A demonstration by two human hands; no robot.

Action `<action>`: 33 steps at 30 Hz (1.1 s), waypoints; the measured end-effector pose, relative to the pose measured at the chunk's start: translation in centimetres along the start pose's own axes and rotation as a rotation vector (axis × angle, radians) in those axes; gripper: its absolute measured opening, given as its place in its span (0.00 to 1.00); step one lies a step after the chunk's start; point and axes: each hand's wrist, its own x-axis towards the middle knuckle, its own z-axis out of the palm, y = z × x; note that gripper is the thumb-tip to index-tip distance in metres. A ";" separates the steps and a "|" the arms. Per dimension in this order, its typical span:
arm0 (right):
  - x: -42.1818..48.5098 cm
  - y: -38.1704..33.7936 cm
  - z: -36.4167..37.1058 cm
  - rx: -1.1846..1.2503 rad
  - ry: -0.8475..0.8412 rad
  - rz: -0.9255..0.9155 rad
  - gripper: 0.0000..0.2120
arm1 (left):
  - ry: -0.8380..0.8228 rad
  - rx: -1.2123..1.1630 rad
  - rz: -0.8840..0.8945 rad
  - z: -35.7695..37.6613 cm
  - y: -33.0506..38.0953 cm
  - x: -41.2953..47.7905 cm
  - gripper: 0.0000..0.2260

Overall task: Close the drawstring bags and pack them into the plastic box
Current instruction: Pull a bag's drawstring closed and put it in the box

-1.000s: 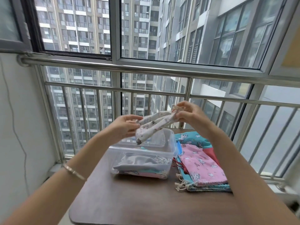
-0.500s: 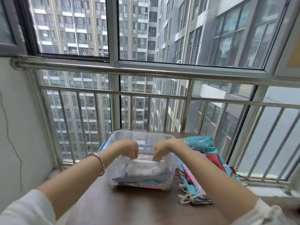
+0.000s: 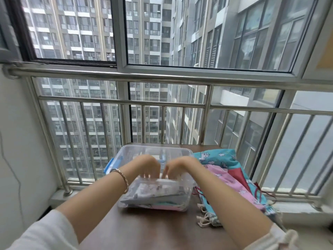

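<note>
Since drawstring bags (image 3: 232, 181) are limp, light cloth, grip the corded neck; left hand (image 3: 148, 165), right hand (image 3: 177, 166) straight-fingered, empty, over plastic box (image 3: 156, 146).

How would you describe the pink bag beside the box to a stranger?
On the brown table, look right of the clear plastic box at the fabric pile. The pink bag lies atop turquoise cloth, the pile's only pink piece, with white prints.
</note>
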 end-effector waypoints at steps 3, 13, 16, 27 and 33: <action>-3.9 2.3 -2.4 0.260 0.456 -0.118 0.15 | 0.516 -0.061 0.223 -1.9 3.7 -1.9 0.09; -12.9 16.1 3.9 0.326 0.549 0.152 0.20 | 0.682 -0.043 0.509 5.8 18.2 -4.5 0.10; -13.3 19.3 8.9 0.194 0.372 0.296 0.19 | 0.535 0.203 0.466 10.5 19.3 -3.0 0.11; -12.7 20.6 13.9 0.022 0.490 0.415 0.15 | 0.622 -0.029 0.422 13.9 17.4 0.7 0.10; -13.9 20.1 11.1 0.308 0.871 0.442 0.03 | 0.875 -0.340 0.635 10.6 18.4 -4.0 0.09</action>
